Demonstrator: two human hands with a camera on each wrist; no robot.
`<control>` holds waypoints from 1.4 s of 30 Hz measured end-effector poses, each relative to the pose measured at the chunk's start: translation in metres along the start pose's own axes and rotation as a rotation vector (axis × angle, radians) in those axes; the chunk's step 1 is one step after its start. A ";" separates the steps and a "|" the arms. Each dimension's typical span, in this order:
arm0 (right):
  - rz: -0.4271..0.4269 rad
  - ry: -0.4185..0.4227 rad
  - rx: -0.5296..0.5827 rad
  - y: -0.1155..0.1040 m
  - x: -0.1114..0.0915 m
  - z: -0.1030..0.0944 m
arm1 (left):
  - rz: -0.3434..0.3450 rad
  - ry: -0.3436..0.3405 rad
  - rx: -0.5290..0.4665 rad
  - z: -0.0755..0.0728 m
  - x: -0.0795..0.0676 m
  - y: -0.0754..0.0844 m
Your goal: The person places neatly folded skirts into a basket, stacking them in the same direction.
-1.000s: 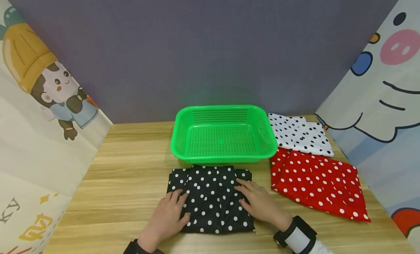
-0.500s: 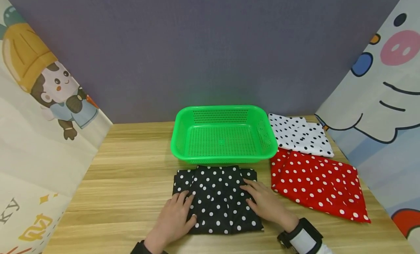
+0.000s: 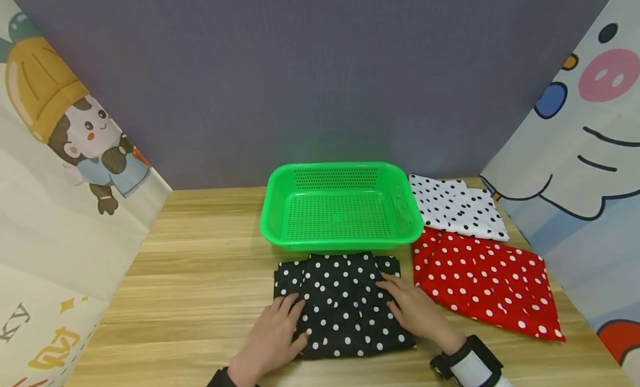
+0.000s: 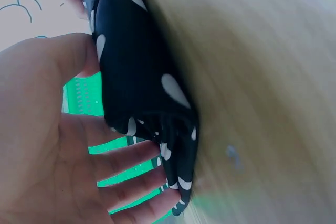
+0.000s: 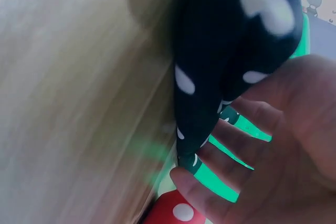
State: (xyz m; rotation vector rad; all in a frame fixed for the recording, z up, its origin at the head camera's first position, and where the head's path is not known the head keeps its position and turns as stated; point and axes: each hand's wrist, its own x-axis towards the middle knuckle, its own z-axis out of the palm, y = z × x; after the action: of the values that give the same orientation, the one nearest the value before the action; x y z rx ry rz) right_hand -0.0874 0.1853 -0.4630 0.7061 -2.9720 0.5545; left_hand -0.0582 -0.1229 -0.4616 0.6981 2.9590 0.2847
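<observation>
A folded black cloth with white dots (image 3: 342, 306) lies flat on the table in front of the basket. My left hand (image 3: 274, 336) rests on its left side with the fingers extended. On the cloth's right side lies my right hand (image 3: 419, 310), its fingers spread and relaxed. Seen from the left wrist, the black cloth (image 4: 139, 61) shows a thick folded edge, with thumb and fingers along it. The right wrist view has the black cloth (image 5: 231, 51) against the fingers of the right hand (image 5: 278, 145), above the tabletop.
A green perforated plastic basket (image 3: 337, 245) stands behind the black cloth. To the right lie a folded red cloth with white dots (image 3: 487, 284) and a white cloth with black dots (image 3: 455, 206). A grey panel (image 3: 325, 76) rises behind the wooden table (image 3: 200, 276).
The black cloth has slid to the right across the table, both hands moving with it. The basket and the red and white cloths keep their places.
</observation>
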 end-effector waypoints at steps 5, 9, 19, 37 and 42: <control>0.019 0.003 0.007 0.002 -0.001 0.000 | 0.018 0.017 -0.031 -0.001 0.000 0.001; 0.028 -0.003 0.008 0.003 -0.001 0.002 | 0.027 0.033 -0.042 -0.001 -0.001 -0.001; 0.033 0.006 0.006 0.002 0.002 0.005 | 0.052 0.052 -0.028 -0.003 0.002 -0.006; 0.339 -0.007 -0.029 -0.008 0.006 -0.005 | -0.299 0.110 -0.034 -0.012 0.018 -0.008; 0.359 -0.066 -0.047 -0.008 0.006 -0.008 | -0.346 0.086 -0.062 -0.014 0.020 -0.004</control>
State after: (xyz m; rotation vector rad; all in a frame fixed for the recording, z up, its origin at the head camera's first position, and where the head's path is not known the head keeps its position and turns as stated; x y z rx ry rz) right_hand -0.0900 0.1786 -0.4522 0.1871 -3.1798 0.4802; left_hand -0.0795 -0.1192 -0.4494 0.1626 3.0632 0.3829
